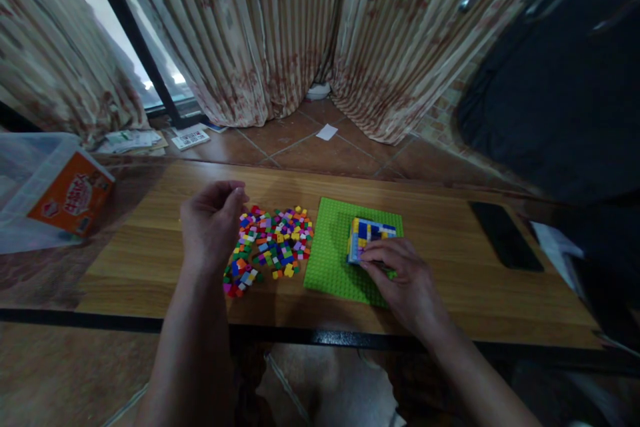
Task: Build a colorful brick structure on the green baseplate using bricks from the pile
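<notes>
A green studded baseplate (325,247) lies on the wooden table, bearing a low block structure (367,230) built of blue, yellow and white toy bricks. My right hand (405,273) is at the near right side of this structure, thumb and forefinger pinched together against its front edge. Whatever lies between those fingertips is too small to make out. Left of the baseplate spreads a loose pile of small coloured toy bricks (280,237). Above the pile's left edge hovers my left hand (213,220), its fingers curled in a pinch; their contents cannot be made out.
A black phone (505,237) lies on the table's right part, with white paper (555,257) beyond it. At far left stands a clear plastic box (40,153) with an orange label. Striped curtains (250,33) hang behind the table, and a dark covered object (555,93) rises at right.
</notes>
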Tool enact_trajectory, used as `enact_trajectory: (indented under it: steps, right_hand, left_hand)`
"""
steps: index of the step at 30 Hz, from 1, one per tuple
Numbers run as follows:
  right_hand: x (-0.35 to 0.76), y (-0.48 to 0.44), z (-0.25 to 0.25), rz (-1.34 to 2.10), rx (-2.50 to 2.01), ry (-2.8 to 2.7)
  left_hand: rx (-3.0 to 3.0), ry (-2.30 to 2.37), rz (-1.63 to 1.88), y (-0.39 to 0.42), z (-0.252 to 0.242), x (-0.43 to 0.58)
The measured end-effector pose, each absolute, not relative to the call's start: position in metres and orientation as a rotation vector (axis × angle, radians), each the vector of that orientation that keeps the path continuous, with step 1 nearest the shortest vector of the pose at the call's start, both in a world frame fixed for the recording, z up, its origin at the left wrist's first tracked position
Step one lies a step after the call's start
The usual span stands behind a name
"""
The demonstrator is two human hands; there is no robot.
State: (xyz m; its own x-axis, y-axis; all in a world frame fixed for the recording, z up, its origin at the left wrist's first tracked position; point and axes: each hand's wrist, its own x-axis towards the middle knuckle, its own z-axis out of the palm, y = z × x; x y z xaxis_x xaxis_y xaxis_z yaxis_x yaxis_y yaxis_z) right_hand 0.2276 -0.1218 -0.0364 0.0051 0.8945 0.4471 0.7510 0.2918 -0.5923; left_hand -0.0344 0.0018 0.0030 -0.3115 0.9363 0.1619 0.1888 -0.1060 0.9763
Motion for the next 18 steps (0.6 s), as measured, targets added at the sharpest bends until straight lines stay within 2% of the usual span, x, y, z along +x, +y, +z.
enact_trajectory:
  steps: [18]
  right_hand:
    - [0.224, -0.126, -0.050, 0.175, -1.456, -1.623]
  left_hand:
    - [1.264, 1.507, 1.479, -0.001, 0.007, -0.032]
